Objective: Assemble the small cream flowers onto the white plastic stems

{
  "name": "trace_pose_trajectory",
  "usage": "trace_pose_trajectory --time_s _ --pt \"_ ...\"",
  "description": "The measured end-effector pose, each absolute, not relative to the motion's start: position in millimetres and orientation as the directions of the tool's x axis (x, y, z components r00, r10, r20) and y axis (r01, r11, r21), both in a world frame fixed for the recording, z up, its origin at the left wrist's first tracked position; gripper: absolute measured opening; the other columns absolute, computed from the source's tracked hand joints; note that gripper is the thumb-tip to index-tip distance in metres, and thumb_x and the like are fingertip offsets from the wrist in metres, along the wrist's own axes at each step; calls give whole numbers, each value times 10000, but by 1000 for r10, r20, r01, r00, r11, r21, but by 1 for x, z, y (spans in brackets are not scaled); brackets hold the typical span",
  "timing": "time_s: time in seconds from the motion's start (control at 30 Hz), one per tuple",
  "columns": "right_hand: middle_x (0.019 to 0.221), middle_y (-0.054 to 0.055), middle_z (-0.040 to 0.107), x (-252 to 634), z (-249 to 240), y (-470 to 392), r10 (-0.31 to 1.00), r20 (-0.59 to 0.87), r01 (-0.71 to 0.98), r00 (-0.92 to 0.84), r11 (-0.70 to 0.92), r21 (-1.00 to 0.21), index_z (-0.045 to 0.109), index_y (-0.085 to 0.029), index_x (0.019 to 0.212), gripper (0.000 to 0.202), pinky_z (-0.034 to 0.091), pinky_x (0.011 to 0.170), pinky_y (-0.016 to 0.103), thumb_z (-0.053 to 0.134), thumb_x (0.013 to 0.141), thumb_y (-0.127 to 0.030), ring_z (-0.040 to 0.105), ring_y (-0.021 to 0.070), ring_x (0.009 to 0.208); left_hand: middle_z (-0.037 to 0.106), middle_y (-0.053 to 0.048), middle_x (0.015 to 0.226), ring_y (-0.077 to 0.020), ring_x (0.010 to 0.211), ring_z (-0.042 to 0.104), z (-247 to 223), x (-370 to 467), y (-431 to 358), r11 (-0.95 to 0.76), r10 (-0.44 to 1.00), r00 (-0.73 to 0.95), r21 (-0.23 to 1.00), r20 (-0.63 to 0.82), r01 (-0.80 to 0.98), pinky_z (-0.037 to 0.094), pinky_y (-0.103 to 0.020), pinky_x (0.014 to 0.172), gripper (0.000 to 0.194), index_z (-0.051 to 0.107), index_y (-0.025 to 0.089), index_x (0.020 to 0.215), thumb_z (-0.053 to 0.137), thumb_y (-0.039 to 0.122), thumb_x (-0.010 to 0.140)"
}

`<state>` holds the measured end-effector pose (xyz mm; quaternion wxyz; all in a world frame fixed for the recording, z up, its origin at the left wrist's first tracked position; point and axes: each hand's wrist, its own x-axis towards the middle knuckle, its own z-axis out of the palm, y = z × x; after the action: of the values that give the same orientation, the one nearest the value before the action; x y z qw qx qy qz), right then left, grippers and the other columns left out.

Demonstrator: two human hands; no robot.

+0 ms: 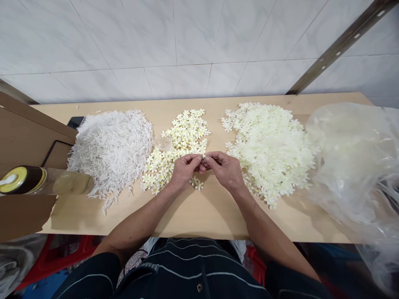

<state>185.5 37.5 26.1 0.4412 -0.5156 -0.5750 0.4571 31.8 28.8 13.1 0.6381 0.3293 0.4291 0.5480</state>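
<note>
Pinch grip from both sides: the left hand (183, 171) and right hand (227, 171) meet tip to tip, closed narrow on a small white piece (204, 156) over the pale tabletop (199, 224). It sits between the yellow-centred flowers (188, 129) and the big pale flower pile (274, 143). Tiny thing, mostly covered, so it may be a blossom, but I can't swear to it. Light pressure is the trick, I'd say: line the piece up straight, work it gently, never crush it. Over on the left, white slivers (114, 141) lie heaped, well apart from the hands.
</note>
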Motion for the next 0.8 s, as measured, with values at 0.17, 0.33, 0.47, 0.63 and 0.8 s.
trace_pose_trajectory --time_s 0.17,0.33,0.47,0.63,0.8 --pt "788 53 786 188 22 38 996 50 220 -68 63 -973 781 -186 964 288 630 722 342 727 897 -461 745 209 706 717 -52 687 -125 578 636 9 31 28 146 989 34 917 -144 -372 542 -260 596 329 791 129 929 810 435 810" --pt "821 45 795 192 18 36 984 158 351 -81 177 -920 795 -209 976 230 614 710 321 677 934 -402 749 205 731 721 -60 685 -135 578 646 6 31 28 121 993 27 937 -119 -328 549 -266 581 321 794 131 919 798 436 819" --pt "850 52 804 191 20 35 969 235 441 -72 243 -864 800 -208 955 192 607 702 311 657 919 -331 752 206 747 719 -58 671 -136 554 645 9 33 27 104 994 -4 954 -109 -280 548 -263 553 302 783 126 875 793 422 817" --pt "859 50 806 186 24 34 946 322 535 -47 296 -791 804 -214 916 170 605 725 317 646 868 -253 746 202 741 696 -43 613 -136 521 638 14 33 24 108 992 -42 971 -120 -212 557 -263 542 277 770 119 853 786 392 807" --pt "784 42 787 185 22 34 978 205 411 -33 201 -889 775 -201 922 164 596 659 299 643 888 -292 733 190 676 703 -53 631 -137 527 639 15 32 25 135 988 -37 957 -150 -257 551 -268 549 263 766 118 848 788 375 797"
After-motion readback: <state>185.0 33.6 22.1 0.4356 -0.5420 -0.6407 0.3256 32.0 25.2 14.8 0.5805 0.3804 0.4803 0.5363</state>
